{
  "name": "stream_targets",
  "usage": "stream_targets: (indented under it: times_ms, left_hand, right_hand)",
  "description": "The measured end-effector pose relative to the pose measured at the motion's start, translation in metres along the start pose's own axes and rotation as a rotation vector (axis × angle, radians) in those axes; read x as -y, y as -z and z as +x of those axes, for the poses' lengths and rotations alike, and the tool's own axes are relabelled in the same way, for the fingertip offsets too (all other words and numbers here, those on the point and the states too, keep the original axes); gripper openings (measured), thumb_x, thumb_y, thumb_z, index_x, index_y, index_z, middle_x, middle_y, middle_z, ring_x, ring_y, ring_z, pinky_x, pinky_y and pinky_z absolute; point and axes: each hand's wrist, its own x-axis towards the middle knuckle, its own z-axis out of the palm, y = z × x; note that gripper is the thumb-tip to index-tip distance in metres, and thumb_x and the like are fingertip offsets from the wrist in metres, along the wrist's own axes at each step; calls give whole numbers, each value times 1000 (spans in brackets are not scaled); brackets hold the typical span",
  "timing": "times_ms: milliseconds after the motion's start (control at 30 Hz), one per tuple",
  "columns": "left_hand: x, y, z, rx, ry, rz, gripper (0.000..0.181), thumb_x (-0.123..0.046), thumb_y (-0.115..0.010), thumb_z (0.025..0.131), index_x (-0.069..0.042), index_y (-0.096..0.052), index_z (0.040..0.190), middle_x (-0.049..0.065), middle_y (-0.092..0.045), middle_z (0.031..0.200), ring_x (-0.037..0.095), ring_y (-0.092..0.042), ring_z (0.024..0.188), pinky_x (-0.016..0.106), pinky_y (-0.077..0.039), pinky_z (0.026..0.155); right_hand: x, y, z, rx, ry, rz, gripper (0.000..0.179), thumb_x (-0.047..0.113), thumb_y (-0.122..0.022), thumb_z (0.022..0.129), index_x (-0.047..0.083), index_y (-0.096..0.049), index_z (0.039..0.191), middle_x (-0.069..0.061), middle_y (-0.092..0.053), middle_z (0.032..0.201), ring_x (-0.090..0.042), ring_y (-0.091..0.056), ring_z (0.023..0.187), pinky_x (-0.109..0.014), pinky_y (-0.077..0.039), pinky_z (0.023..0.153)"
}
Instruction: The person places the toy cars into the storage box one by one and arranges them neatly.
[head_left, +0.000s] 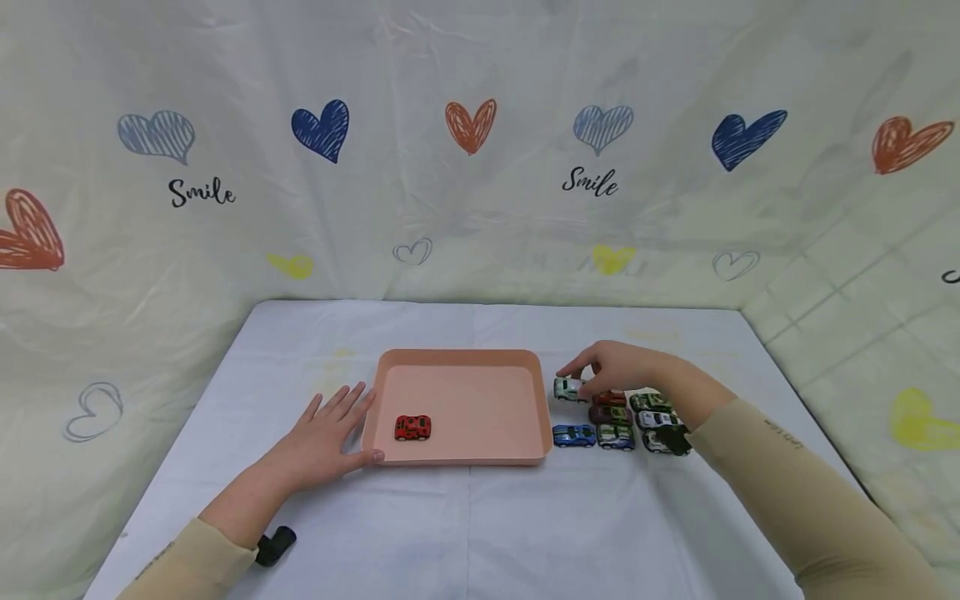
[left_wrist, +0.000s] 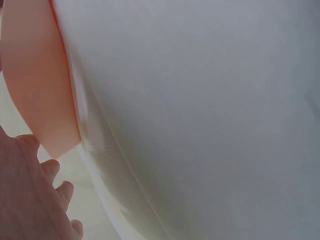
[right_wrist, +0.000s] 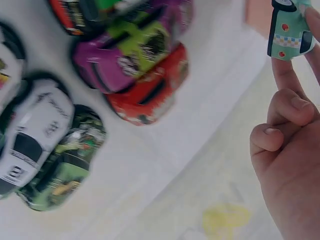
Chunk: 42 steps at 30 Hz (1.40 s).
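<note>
My right hand (head_left: 618, 364) pinches a mint-green toy car (head_left: 568, 388) between thumb and fingers, just right of the pink tray (head_left: 480, 452). In the right wrist view the same toy car (right_wrist: 290, 32) shows red dots and a checkered band. Spread fingers of my left hand (head_left: 326, 442) rest at the tray's left edge, the thumb at its near left corner. A red toy car (head_left: 412, 427) sits inside the tray, toward the near left. The left wrist view catches the tray's side (left_wrist: 40, 75) beside the left fingertips.
Right of the tray stand several toy cars in close rows, among them a blue car (head_left: 573, 436), a purple and lime car (right_wrist: 122, 57) and a white car (right_wrist: 37, 130). A white cloth covers the table (head_left: 360, 533). A heart-printed curtain (head_left: 480, 208) hangs behind it.
</note>
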Motion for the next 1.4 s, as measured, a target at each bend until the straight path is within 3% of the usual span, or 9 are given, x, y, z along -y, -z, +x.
stream_targets:
  times_ms: [300, 667, 967, 1200, 1400]
  left_hand:
    - [1, -1, 0, 0, 1, 2, 100, -71, -60, 84, -15, -23, 159, 10, -20, 164, 36, -16, 150, 61, -6, 119]
    - [-1, -1, -1, -6, 11, 16, 100, -70, -60, 85, -14, -24, 159, 12, -21, 164, 37, -17, 149, 61, -7, 119]
    - [2, -4, 0, -25, 3, 12, 101, -71, -61, 83, -13, -26, 158, 12, -23, 163, 38, -19, 149, 62, -9, 118]
    - [8, -12, 3, -18, 6, 6, 104, -79, -53, 82, -18, -21, 160, 10, -20, 164, 35, -15, 150, 61, -6, 119]
    - [4, -8, 2, -14, 8, -4, 105, -80, -53, 81, -17, -24, 159, 11, -21, 164, 36, -16, 150, 61, -6, 118]
  right_hand:
    - [18, 14, 9, 34, 35, 1, 39, 18, -73, 90, 22, -68, 129, 2, -64, 105, -13, -40, 54, -32, -45, 55]
    - [48, 19, 34, 37, 58, -7, 40, 21, -75, 88, 22, -69, 128, 3, -67, 107, -16, -47, 65, -30, -44, 59]
    - [75, 13, 64, 87, 98, -12, 38, 21, -73, 88, 27, -71, 125, 5, -67, 113, -15, -50, 78, -32, -45, 68]
    - [92, 2, 86, 112, 122, 0, 37, 21, -73, 88, 30, -71, 123, 5, -66, 114, -19, -58, 95, -32, -48, 75]
    - [108, -9, 102, 123, 145, -7, 37, 19, -73, 88, 28, -71, 123, 7, -67, 111, -19, -59, 99, -33, -50, 82]
